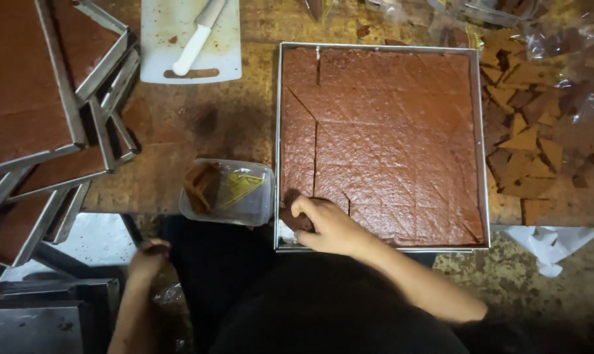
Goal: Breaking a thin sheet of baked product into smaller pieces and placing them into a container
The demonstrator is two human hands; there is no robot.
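Worn brown worktop [198, 124], stained. Square metal tray [278, 131] at centre right, filled with scored brown cake [395, 137]. Right hand [326, 226] at tray's lower left corner, fingers pinching cut cake piece [293, 211]. Left hand [149, 254] low at lower left, fingers curled, grip unclear. Clear plastic tub [235, 193] just beside tray's left edge; stacked pans [41, 118] crowding upper left; bare worktop between.

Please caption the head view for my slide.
Right hand lifts a piece from the cake tray's corner.
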